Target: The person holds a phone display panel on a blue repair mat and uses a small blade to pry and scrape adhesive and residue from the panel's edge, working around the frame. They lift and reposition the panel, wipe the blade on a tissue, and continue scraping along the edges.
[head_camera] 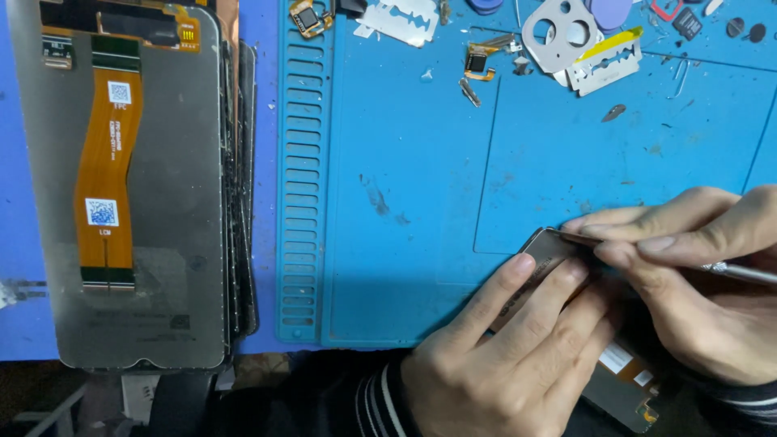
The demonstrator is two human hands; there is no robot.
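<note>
A flat grey-brown phone display panel (pixel 549 257) is being pinned against the near right part of the blue silicone work mat (pixel 405 162) by the left hand (pixel 502 356). Its 4 fingers are being laid nearly straight across the panel's back, pressing down rather than gripping, with the thumb out of sight. The panel's far corner is showing between the 2 hands, and its near end, carrying small white labels, is sticking out over the mat's front edge.

A thin silver metal tool (pixel 740 273) is being pinched by the right hand (pixel 704 283), the fingers curled closed around the shaft. The tip is being held at the far edge of the panel, near that exposed corner; the exact point of contact is being hidden by the fingers.

Judging by this, the separation work is at an early stage: the tool is being applied at only 1 corner, and the panel is looking whole, with no lifted layer visible.

To the left, a stack of similar grey display panels (pixel 162 202) is lying face down, the top 1 bearing an orange flex ribbon (pixel 105 162). At the far edge of the mat, 2 silver razor blades (pixel 402 19), a grey camera-lens bracket (pixel 561 32) and small orange flex parts (pixel 482 60) are lying scattered.
</note>
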